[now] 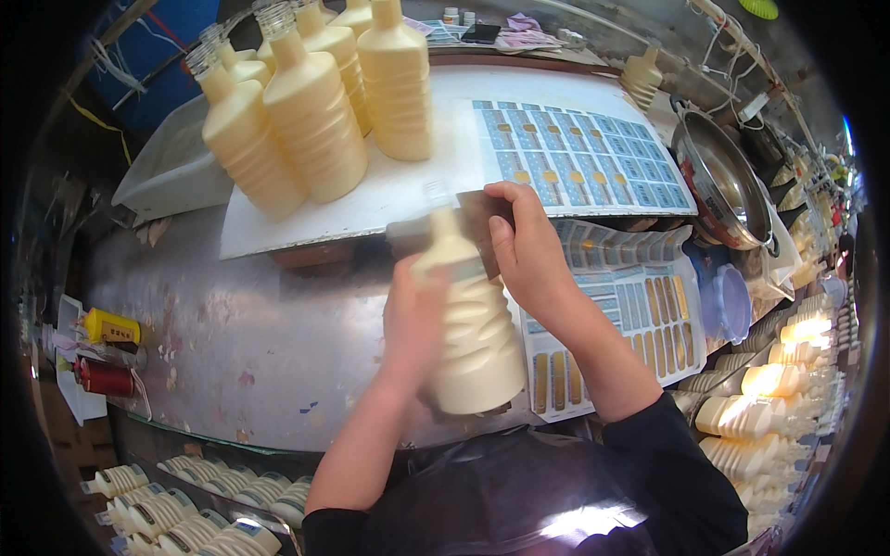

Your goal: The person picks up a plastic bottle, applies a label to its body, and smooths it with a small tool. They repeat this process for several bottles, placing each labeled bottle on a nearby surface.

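In front of me a cream plastic bottle (475, 361) with a ribbed body and a clear threaded neck stands slightly tilted over the bench. My left hand (414, 310), smeared by motion, is closed on the bottle's left side near its upper body. A thin dark brown flat piece (480, 230) is pinched between the thumb and fingers of my right hand (527, 243), beside the bottle's shoulder. Whether that piece touches the bottle I cannot tell. To the right of the bottle, under my right forearm, lie sheets of blue and gold labels (598, 301).
Several cream bottles (311, 130) stand on a raised white board (454, 111), by another label sheet (579, 153). A white tray (167, 162) is at left, a metal pan (732, 176) at right. Yellow (111, 326) and red (102, 376) containers sit far left. Rows of bottles (756, 408) lie lower right.
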Tool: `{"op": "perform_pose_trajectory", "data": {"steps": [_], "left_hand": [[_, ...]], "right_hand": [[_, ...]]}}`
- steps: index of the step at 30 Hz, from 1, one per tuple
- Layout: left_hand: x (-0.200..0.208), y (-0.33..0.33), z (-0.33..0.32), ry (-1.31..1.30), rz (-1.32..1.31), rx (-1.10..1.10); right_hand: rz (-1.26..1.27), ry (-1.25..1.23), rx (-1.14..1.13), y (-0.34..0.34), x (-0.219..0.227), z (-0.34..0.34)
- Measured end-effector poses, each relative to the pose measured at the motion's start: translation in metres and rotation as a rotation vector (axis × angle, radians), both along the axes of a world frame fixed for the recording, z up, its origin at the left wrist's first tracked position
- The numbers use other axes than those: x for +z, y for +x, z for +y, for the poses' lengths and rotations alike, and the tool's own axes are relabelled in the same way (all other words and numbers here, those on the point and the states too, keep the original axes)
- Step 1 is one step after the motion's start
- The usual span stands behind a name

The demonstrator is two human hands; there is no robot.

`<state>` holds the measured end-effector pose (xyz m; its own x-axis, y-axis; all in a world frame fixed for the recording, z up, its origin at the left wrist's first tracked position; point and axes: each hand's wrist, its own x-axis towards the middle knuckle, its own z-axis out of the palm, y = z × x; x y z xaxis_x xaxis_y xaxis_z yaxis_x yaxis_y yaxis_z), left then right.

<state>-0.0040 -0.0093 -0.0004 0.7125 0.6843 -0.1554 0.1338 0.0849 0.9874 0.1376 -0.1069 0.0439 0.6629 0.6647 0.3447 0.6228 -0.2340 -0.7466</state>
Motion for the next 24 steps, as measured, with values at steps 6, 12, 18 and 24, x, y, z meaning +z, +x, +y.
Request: {"op": "perform_pose_trajectory", "data": {"steps": [6, 12, 18, 24], "left_hand": [[-0.018, -0.002, 0.006, -0.109, -0.19, -0.067], [-0.016, -0.005, 0.012, 0.057, -0.14, 0.05], [0.024, 0.007, -0.005, 0.191, 0.074, 0.082], [0.021, 0.009, -0.006, 0.168, 0.07, 0.071]], "right_hand": [[-0.048, 0.15, -0.025, 0.018, -0.043, -0.011], [0.366, 0.353, 0.038, 0.026, -0.028, -0.029], [0.778, 0.125, 0.022, 0.01, -0.017, -0.03], [0.768, 0.049, 0.175, 0.005, -0.037, -0.024]]}}
